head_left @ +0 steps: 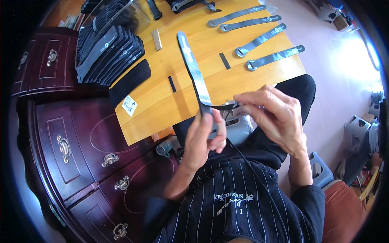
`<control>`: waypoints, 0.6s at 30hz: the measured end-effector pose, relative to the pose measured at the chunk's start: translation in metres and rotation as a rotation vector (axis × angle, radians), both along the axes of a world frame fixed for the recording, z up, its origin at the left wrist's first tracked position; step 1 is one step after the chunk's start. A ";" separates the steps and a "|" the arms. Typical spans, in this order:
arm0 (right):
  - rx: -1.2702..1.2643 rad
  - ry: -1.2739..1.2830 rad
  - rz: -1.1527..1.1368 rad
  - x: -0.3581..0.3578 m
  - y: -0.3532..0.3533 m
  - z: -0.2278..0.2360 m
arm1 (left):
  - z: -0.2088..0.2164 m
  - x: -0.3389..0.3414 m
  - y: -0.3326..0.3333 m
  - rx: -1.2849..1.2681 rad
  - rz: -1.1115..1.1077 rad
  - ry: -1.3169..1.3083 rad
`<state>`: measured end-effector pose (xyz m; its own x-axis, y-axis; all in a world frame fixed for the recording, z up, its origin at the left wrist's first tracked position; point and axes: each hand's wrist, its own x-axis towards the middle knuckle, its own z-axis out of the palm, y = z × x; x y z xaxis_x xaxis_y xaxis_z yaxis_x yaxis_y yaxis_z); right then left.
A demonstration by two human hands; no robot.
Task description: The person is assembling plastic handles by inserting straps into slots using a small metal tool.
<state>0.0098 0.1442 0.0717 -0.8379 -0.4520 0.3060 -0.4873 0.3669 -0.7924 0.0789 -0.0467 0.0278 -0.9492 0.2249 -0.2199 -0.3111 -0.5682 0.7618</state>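
Note:
My left hand (pixel 198 139) is closed on the lower end of a long grey strap (pixel 194 71) with a rounded tip and a shiny face. The strap points up and away over the table's front half. From its held end a thin black strip (pixel 222 107) runs off to the right. My right hand (pixel 281 115) pinches the far end of that strip between thumb and fingers, so it is stretched between both hands. Several similar grey straps (pixel 263 39) with slotted round ends lie spread at the table's right side.
On the wooden table (pixel 150 115), a clear box (pixel 139 16) holds dark straps, with a stack of grey straps (pixel 106 52) before it. Two short black strips (pixel 172 84), a tan piece (pixel 157 39) and a white label (pixel 129 106) lie there. A dark red drawer cabinet (pixel 77 117) stands left.

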 end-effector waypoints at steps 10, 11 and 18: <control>-0.309 -0.190 0.118 0.008 -0.034 -0.036 | 0.016 -0.002 0.009 -0.186 0.042 -0.158; -0.297 -0.161 0.123 0.005 -0.038 -0.035 | 0.014 0.001 0.006 -0.186 0.038 -0.151; -0.185 -0.085 0.164 0.002 -0.056 -0.009 | 0.014 0.018 -0.007 -0.076 0.032 -0.057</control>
<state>0.0120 0.0880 0.0630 -0.7841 -0.5271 0.3277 -0.4570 0.1331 -0.8795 0.0973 -0.0536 0.0421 -0.9411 0.1756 -0.2890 -0.3379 -0.5197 0.7847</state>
